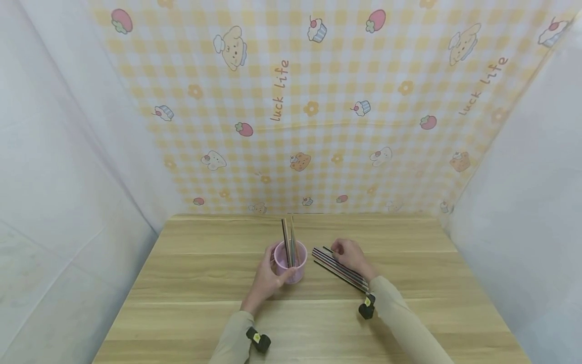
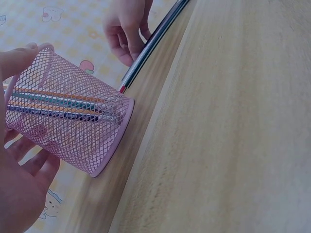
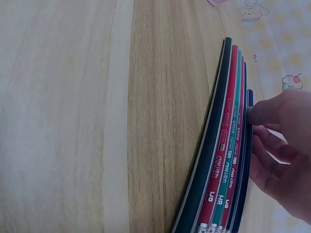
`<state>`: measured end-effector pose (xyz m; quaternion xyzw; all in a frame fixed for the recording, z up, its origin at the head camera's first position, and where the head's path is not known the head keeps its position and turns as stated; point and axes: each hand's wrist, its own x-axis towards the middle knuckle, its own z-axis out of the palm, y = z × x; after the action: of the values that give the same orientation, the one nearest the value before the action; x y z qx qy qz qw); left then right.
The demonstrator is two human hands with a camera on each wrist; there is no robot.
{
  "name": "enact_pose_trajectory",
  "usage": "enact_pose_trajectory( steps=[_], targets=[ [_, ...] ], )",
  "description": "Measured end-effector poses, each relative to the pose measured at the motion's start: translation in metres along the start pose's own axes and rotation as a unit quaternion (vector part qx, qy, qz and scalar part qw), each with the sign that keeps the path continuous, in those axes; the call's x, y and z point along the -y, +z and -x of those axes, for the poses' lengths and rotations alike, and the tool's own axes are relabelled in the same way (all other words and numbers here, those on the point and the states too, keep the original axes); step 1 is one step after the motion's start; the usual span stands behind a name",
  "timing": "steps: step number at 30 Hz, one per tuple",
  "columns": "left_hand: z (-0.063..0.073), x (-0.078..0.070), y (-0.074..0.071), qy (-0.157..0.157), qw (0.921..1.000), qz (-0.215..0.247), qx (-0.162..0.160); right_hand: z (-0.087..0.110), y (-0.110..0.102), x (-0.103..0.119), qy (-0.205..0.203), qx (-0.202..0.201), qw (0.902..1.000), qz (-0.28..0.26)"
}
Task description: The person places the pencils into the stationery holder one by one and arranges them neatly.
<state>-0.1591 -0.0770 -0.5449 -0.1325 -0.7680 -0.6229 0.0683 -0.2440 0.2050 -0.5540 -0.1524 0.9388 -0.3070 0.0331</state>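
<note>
In the head view my left hand (image 1: 265,279) holds a pink mesh pencil cup (image 1: 297,275) upright on the table, thumb on the near side and fingers round the far side. Several pencils (image 2: 58,103) lean inside the cup, visible through its mesh in the left wrist view. To the right, my right hand (image 1: 350,254) pinches a dark pencil (image 3: 250,99) at the far edge of a row of pencils (image 3: 226,145). That row lies side by side on the wood, with dark, red and green barrels. Part of the pinched pencil is hidden behind the hand.
The wooden table (image 1: 191,268) carries the cup and the pencils. A yellow checked cloth (image 1: 254,101) hangs behind its back edge. White sheets (image 1: 523,202) stand at both sides. Each sleeve has a small black device (image 1: 259,340) at the wrist.
</note>
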Motion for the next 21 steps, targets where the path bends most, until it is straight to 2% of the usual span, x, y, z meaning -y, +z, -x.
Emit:
enact_pose_trajectory(
  steps=[4, 5, 8, 12, 16, 18, 21],
  targets=[
    [-0.002, 0.019, 0.002, 0.0, 1.0, -0.005, -0.007, -0.001, -0.002, 0.005, -0.006, 0.006, 0.9995, 0.029],
    [-0.001, 0.015, 0.001, 0.0, 1.0, -0.003, -0.007, -0.002, -0.002, 0.004, -0.006, 0.007, 0.9993, 0.035],
    [-0.001, 0.016, 0.0, -0.002, 1.0, -0.004, -0.005, -0.004, -0.001, 0.002, -0.003, 0.012, 0.9992, 0.039],
    [0.0, 0.01, 0.001, -0.005, 0.9999, -0.011, -0.005, -0.004, -0.004, 0.002, 0.003, 0.009, 0.9997, 0.021],
    [0.003, -0.012, -0.004, -0.005, 0.9999, -0.01, 0.005, -0.003, -0.009, 0.008, 0.002, 0.003, 1.0, -0.002],
    [0.004, -0.02, -0.006, -0.006, 0.9999, -0.011, 0.012, -0.004, -0.011, 0.01, -0.007, 0.0, 1.0, -0.002],
    [0.004, -0.022, -0.007, -0.01, 0.9998, -0.005, 0.016, -0.007, -0.014, 0.013, -0.031, -0.005, 0.9994, 0.012]
  ],
)
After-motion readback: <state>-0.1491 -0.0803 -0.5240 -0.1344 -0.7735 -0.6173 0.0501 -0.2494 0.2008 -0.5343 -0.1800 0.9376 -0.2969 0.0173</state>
